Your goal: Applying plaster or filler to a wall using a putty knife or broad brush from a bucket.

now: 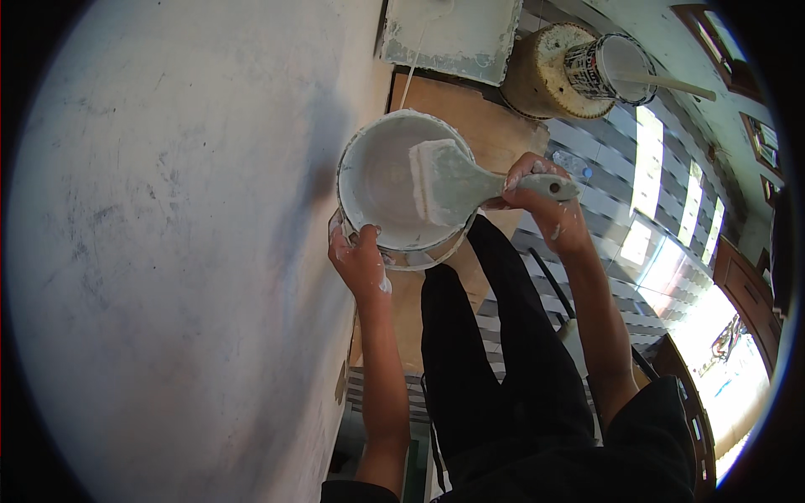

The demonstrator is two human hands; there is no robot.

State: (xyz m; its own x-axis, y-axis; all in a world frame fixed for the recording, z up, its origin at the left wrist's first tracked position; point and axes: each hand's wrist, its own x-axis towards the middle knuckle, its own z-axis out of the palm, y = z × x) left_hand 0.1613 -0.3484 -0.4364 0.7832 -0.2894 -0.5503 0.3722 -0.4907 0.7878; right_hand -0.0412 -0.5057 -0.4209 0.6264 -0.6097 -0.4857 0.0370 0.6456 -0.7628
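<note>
My left hand [359, 258], smeared with white paint, grips the lower left rim of a round white bucket [364, 159] holding pale liquid, low beside the whitish wall [184, 235]. My right hand [545, 210], also flecked with white, is closed round the handle of a wide, flat brush [444, 180]. The brush head lies over the bucket opening, its bristles coated white; I cannot tell whether it touches the liquid. Beneath the bucket, part of another pale rim shows above my legs in black trousers.
A brown board [478, 126] lies below, beside a paint-splashed pale panel [444, 29]. At top right, a drum [532, 75] bears a paint can [591, 67] with a stick. A plastic bottle [570, 163] is on the tiled floor. Wooden door or window frames line the right.
</note>
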